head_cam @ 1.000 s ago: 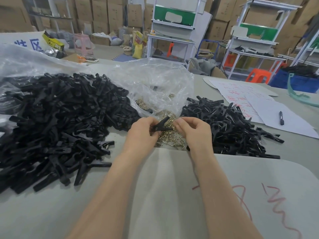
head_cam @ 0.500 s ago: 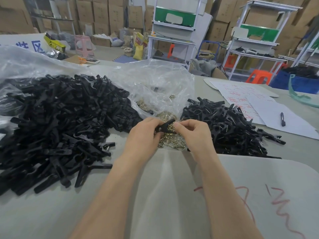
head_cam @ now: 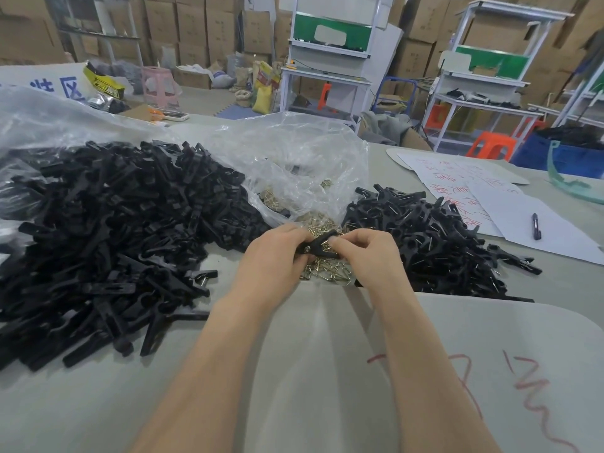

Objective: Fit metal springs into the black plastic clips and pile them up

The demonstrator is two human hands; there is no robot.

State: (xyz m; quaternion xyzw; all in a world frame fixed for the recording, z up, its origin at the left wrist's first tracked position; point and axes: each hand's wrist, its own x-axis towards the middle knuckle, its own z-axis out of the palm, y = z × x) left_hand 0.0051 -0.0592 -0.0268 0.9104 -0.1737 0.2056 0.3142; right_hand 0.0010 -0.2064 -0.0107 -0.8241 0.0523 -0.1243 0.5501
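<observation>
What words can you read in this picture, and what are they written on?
"区" in blue on the white board; the character before it is partly cut off.
"PRO…" on the yellow bag; the rest is blurred.
Red handwriting on the white paper sheets: too blurred to read.
Red marks on the grey mat: not readable.
Print on the cardboard boxes: too small to read.

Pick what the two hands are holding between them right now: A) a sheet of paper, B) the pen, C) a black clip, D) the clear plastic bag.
C: the left hand and the right hand both pinch one black clip, held over the heap of loose metal springs.
</observation>
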